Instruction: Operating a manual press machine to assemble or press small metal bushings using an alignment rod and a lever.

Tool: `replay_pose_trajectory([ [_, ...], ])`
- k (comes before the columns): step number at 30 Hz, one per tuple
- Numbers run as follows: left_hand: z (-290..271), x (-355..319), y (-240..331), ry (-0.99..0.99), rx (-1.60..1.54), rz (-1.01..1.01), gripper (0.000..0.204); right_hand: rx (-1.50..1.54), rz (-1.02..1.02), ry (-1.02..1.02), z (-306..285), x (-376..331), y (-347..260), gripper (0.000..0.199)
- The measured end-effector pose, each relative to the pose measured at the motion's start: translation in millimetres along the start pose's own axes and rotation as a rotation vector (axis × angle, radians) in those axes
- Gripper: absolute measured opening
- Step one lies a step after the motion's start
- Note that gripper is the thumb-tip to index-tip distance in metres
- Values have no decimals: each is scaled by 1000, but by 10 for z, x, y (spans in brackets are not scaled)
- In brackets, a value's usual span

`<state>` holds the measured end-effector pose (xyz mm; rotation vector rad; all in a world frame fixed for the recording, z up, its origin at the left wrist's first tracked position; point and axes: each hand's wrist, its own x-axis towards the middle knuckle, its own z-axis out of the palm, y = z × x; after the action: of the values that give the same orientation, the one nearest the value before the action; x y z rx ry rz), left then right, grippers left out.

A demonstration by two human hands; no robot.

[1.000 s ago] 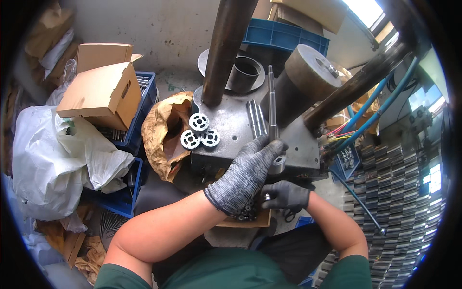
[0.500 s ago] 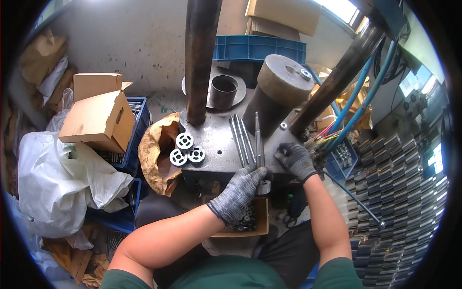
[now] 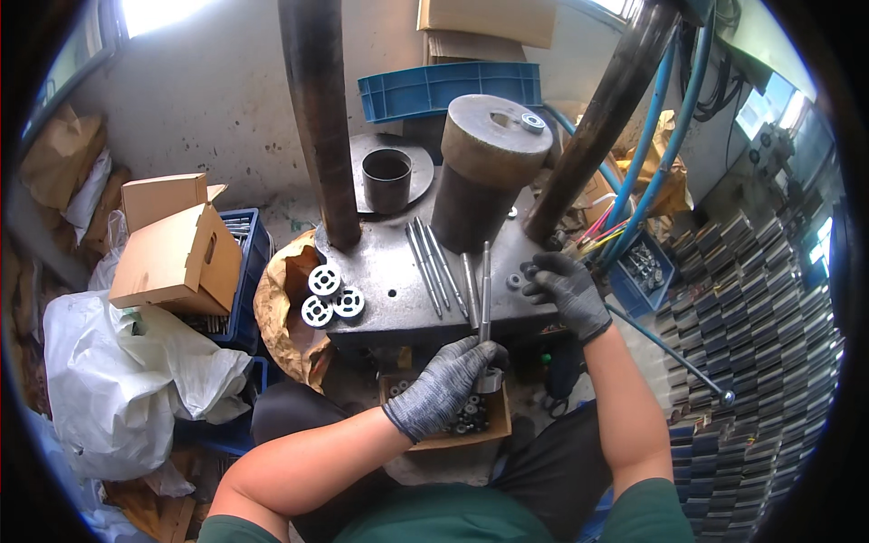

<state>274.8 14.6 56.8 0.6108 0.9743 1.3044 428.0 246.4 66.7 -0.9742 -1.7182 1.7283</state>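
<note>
My left hand [image 3: 442, 389], in a grey knit glove, is closed round a slim metal rod [image 3: 486, 294] held upright in front of the plate's near edge. A short round metal piece [image 3: 490, 381] shows at the rod's lower end, below my fingers. Over the right part of the steel plate [image 3: 380, 262], my gloved right hand [image 3: 572, 294] pinches a small dark ring [image 3: 529, 270] at its fingertips. Beside those fingertips a small washer-like ring [image 3: 515, 281] lies on the plate. Several more rods [image 3: 427, 271] lie left of the held one.
Three slotted discs [image 3: 348, 301] sit at the plate's left edge. Behind stand a thick steel cylinder [image 3: 493, 154] and two posts [image 3: 321, 136]. A box of small dark parts [image 3: 471, 421] is below. Stacked metal pieces [image 3: 751, 362] fill the right side.
The view has shifted. My left hand has moved down with its rod, away from the lying rods. My right fingers have come together on a small dark ring, and a washer-like ring beside them now shows.
</note>
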Motion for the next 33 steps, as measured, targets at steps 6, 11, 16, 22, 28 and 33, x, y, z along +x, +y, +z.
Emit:
replay_pose_trajectory([
  [6, 31, 49, -185, -127, 49, -106, 30, 367, -27, -22, 358, -322, -184, 36],
  [11, 69, 104, -354, -124, -63, -218, 26, 457, -80, -14, 451, -493, -218, 32],
  [16, 96, 101, -418, -78, -105, -277, 26, 222, -242, -82, 307, -545, -260, 30],
  [22, 99, 90, -441, -96, 132, -128, 30, 371, -117, -33, 337, -652, -262, 39],
  [28, 137, 61, -445, -74, 39, -168, 31, 258, 126, -212, 397, -844, -367, 41],
  [33, 157, 21, -441, -91, 127, -25, 32, 286, 69, -208, 477, -905, -357, 39],
])
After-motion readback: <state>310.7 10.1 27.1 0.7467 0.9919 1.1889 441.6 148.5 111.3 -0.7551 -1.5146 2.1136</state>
